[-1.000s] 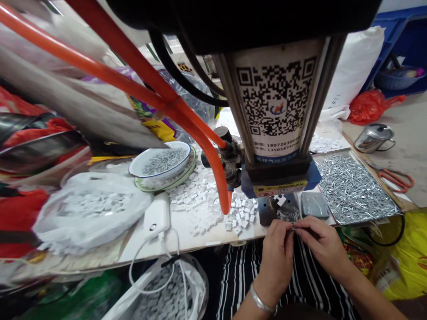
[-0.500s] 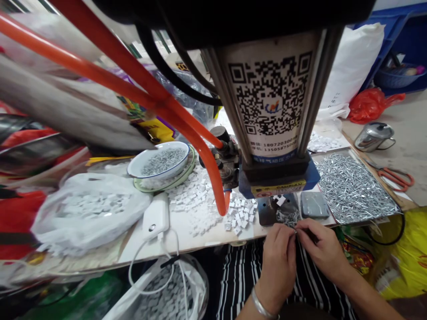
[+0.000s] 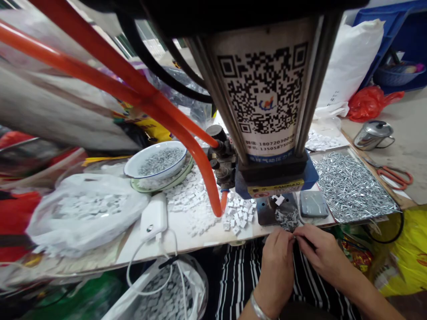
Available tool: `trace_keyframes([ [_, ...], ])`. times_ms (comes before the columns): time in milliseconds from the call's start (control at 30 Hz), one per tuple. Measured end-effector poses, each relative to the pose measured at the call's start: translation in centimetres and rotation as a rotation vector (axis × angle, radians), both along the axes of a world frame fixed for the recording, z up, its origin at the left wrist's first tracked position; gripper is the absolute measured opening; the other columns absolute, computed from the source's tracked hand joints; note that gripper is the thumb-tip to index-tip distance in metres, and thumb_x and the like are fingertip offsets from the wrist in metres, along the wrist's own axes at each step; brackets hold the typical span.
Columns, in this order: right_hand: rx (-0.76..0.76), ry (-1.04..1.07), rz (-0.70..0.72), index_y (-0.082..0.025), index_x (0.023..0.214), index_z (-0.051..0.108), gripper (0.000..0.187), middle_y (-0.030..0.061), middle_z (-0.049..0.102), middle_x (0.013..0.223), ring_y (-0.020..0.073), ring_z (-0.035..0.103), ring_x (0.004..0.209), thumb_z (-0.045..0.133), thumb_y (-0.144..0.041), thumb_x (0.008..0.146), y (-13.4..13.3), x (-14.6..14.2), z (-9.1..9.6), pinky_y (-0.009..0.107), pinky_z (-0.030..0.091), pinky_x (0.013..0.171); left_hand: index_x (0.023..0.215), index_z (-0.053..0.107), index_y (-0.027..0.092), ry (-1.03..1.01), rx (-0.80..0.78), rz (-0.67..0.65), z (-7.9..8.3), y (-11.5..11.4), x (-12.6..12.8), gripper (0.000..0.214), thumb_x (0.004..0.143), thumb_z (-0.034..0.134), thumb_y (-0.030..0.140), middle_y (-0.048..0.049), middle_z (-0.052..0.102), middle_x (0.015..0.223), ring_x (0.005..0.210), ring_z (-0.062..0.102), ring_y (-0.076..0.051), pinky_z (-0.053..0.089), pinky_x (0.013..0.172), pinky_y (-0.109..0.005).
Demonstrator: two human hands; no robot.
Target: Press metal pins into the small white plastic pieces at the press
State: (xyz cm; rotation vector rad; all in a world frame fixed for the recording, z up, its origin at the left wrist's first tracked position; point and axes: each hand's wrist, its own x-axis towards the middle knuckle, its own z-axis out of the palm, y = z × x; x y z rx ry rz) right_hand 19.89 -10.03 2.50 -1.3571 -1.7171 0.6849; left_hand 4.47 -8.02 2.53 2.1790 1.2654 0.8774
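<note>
The small piece (image 3: 294, 238) pinched between my left hand (image 3: 278, 262) and my right hand (image 3: 316, 253) glints like bare metal. The bangle (image 3: 258, 306) on my left wrist is smooth, shiny metal. The heap of pins (image 3: 350, 186) is bright, silvery metal. The bowl (image 3: 150, 174) is glossy white, like enamel or glazed ware. The little white blocks (image 3: 196, 200) look like matt plastic, and the table (image 3: 187, 240) under them is pale and smooth. The hose (image 3: 187, 133) is glossy orange plastic or rubber. The bag (image 3: 83, 209) is thin, crinkled, translucent plastic. The power bank (image 3: 154, 218) is glossy white plastic. The lidded mug (image 3: 372, 133) is polished steel. The striped cloth (image 3: 240, 275) over my lap is matt fabric.
</note>
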Motion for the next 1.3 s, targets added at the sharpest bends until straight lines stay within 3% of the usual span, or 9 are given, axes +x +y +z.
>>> trace_keyframes([
  [200, -0.035, 0.021, 0.005, -0.024, 0.108, 0.068, 0.023, 0.0051, 0.073, 0.096, 0.0175, 0.070, 0.088, 0.048, -0.019, 0.099, -0.2, 0.0, -0.1, 0.028, 0.057, 0.080, 0.093, 0.061, 0.019, 0.081, 0.008, -0.038, -0.1, 0.1, -0.2, 0.022, 0.098, 0.043, 0.007, -0.0063, 0.067, 0.088, 0.079, 0.063, -0.022, 0.055, 0.072, -0.035],
  [333, -0.047, -0.017, -0.033, -0.023, 0.098, 0.066, 0.021, 0.0053, 0.071, 0.091, 0.0181, 0.069, 0.084, 0.046, -0.020, 0.098, -0.5, -0.5, -0.8, 0.028, 0.057, 0.076, 0.093, 0.061, 0.019, 0.127, -0.017, -0.071, 0.0, 0.0, -0.2, 0.024, 0.097, 0.041, 0.006, -0.0074, 0.066, 0.089, 0.080, 0.062, -0.023, 0.053, 0.072, -0.037],
  [533, -0.049, -0.022, -0.126, -0.023, 0.085, 0.064, 0.022, 0.0039, 0.070, 0.082, 0.0166, 0.068, 0.072, 0.046, -0.020, 0.097, -0.5, -0.7, -1.3, 0.026, 0.055, 0.065, 0.091, 0.060, 0.020, 0.040, -0.073, -0.068, 0.7, -0.2, 0.1, 0.021, 0.097, 0.043, 0.009, -0.0074, 0.064, 0.090, 0.083, 0.061, -0.022, 0.050, 0.072, -0.033],
  [767, 0.053, 0.005, -0.202, -0.022, 0.112, 0.069, 0.023, 0.0080, 0.075, 0.104, 0.0204, 0.072, 0.095, 0.051, -0.025, 0.099, 0.4, 0.3, -1.1, 0.034, 0.059, 0.088, 0.098, 0.059, 0.021, -0.064, -0.111, 0.010, 1.2, 1.0, -0.2, 0.017, 0.097, 0.045, 0.011, -0.0057, 0.065, 0.091, 0.085, 0.063, -0.020, 0.051, 0.075, -0.032],
  [1033, 0.098, -0.053, -0.164, -0.022, 0.105, 0.068, 0.021, 0.0074, 0.073, 0.095, 0.0202, 0.070, 0.087, 0.047, -0.023, 0.101, 1.9, 0.1, -1.8, 0.034, 0.058, 0.080, 0.114, 0.060, 0.021, -0.086, -0.060, 0.034, 0.6, 2.1, 0.0, 0.021, 0.100, 0.046, 0.015, -0.0073, 0.069, 0.098, 0.091, 0.066, -0.022, 0.054, 0.079, -0.035],
  [1167, 0.104, -0.048, -0.146, -0.022, 0.100, 0.067, 0.019, 0.0059, 0.071, 0.089, 0.0188, 0.068, 0.081, 0.048, -0.023, 0.101, 1.7, 0.3, -1.5, 0.031, 0.056, 0.075, 0.106, 0.062, 0.021, -0.137, -0.092, 0.011, 0.7, 1.8, 0.1, 0.019, 0.099, 0.046, 0.014, -0.0054, 0.068, 0.094, 0.086, 0.066, -0.020, 0.054, 0.078, -0.032],
  [1300, 0.114, -0.122, -0.138, -0.021, 0.111, 0.066, 0.022, 0.0077, 0.073, 0.096, 0.0207, 0.069, 0.088, 0.046, -0.022, 0.101, 1.6, 0.2, -2.0, 0.034, 0.057, 0.078, 0.099, 0.065, 0.020, -0.115, -0.152, 0.011, 0.8, 2.0, 0.2, 0.020, 0.098, 0.047, 0.012, -0.0052, 0.067, 0.091, 0.084, 0.064, -0.020, 0.054, 0.076, -0.032],
])
